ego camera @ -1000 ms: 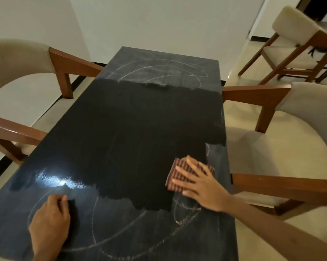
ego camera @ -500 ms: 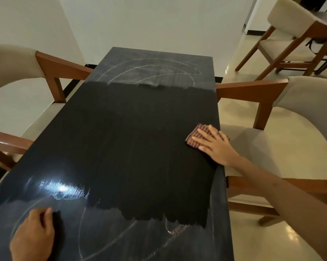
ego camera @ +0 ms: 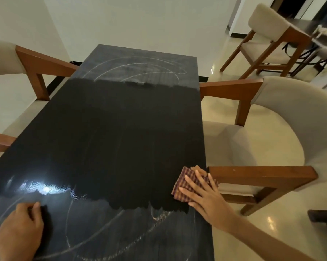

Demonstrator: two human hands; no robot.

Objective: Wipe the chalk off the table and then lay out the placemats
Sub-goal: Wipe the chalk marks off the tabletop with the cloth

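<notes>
A long black table (ego camera: 121,138) runs away from me. Its middle is dark and wiped. White chalk loops (ego camera: 138,70) remain at the far end, and more chalk lines (ego camera: 110,228) cross the near end. My right hand (ego camera: 206,196) presses flat, fingers straight, on a folded red checked cloth (ego camera: 185,183) at the table's right edge. My left hand (ego camera: 19,232) rests on the near left of the table with its fingers curled under, holding nothing that I can see. No placemats are in view.
Cushioned wooden armchairs stand on both sides: one on the right (ego camera: 272,147), close to the cloth, and one on the left (ego camera: 27,61). A further chair (ego camera: 268,38) and a dark table stand at the back right. The floor is pale and glossy.
My right hand has slid the cloth back toward me along the table's right edge, from mid-table to the near part. The left hand has hardly moved.
</notes>
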